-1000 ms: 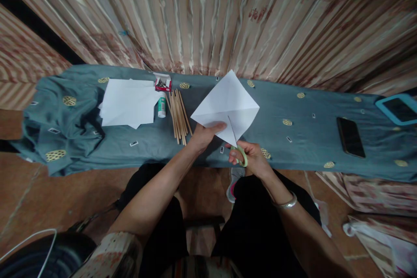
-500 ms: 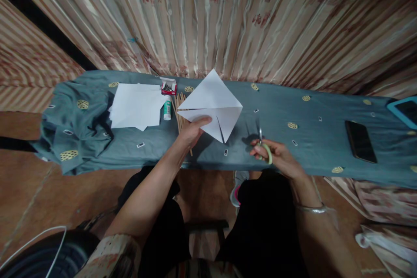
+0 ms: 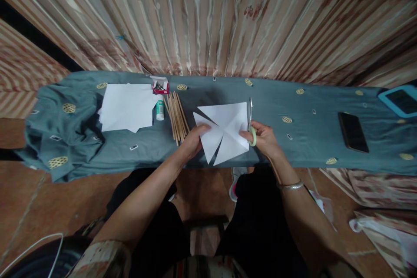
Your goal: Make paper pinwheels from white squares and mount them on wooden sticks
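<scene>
A white square sheet of paper (image 3: 233, 117) is held out over the table, with two slits cut inward from its corners on the left and lower sides. My left hand (image 3: 194, 140) pinches its left part, thumb on top. At the sheet's right edge, my right hand (image 3: 265, 140) has its thumb on the paper and its fingers around the pale green handle of a pair of scissors (image 3: 253, 136). The blades point away from me beside the paper's edge. Fingers under the sheet are hidden.
Left on the cloth-covered table (image 3: 309, 139) are a stack of white paper (image 3: 127, 106), a glue stick (image 3: 160, 107), a small red box of metal pieces (image 3: 159, 85) and several wooden sticks (image 3: 176, 117). A black phone (image 3: 353, 132) and a blue-framed device (image 3: 402, 100) lie right. A curtain (image 3: 208, 21) hangs behind.
The paper has turned and come lower, and both slits now gape. My right hand has moved left with the scissors and now touches the paper's right edge.
</scene>
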`<act>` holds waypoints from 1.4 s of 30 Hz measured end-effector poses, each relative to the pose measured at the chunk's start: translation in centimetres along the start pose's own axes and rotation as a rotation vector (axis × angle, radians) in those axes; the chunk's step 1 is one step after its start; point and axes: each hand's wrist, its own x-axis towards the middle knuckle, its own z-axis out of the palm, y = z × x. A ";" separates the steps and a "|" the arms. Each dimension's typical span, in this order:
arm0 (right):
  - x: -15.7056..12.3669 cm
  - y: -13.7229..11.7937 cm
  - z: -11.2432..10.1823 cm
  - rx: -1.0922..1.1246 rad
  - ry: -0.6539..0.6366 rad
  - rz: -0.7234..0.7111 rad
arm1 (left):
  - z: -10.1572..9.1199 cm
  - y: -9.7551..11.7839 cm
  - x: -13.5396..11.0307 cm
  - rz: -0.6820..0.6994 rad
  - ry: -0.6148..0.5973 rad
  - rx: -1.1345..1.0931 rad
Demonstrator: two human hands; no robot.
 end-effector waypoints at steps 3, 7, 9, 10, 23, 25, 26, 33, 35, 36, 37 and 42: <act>0.3 0.2 0.6 0.066 0.159 -0.035 | 0.4 0.5 -0.3 -0.012 -0.121 -0.103; 0.5 0.5 1.6 0.114 0.318 -0.119 | 1.0 0.7 -0.8 -0.004 -0.171 -0.151; 0.4 0.6 2.2 0.117 0.305 -0.125 | 1.3 0.3 -0.9 0.017 -0.145 -0.107; 0.3 0.7 2.6 0.121 0.282 -0.121 | 1.4 -0.1 -0.8 0.033 -0.118 -0.067; -2.5 -0.4 2.0 -0.152 -0.299 -0.011 | -0.9 0.9 1.8 0.524 0.305 0.244; -3.1 -0.7 1.5 -0.186 -0.439 0.040 | -1.3 1.6 2.0 0.528 0.308 0.249; -3.3 -0.7 1.4 -0.194 -0.492 0.062 | -1.4 1.8 2.1 0.526 0.300 0.239; -3.5 -0.6 1.3 -0.168 -0.603 0.107 | -1.1 1.6 2.0 0.521 0.256 0.234; -3.5 -0.6 1.4 -0.164 -0.610 0.093 | -1.0 1.4 2.0 0.529 0.259 0.263; -3.5 -0.6 1.4 -0.164 -0.612 0.089 | -1.0 1.3 2.1 0.535 0.263 0.271; -3.4 -0.5 1.5 -0.163 -0.614 0.086 | -1.0 1.3 2.1 0.544 0.268 0.276; -3.4 -0.4 1.6 -0.156 -0.607 0.072 | -0.7 1.1 1.9 0.555 0.283 0.271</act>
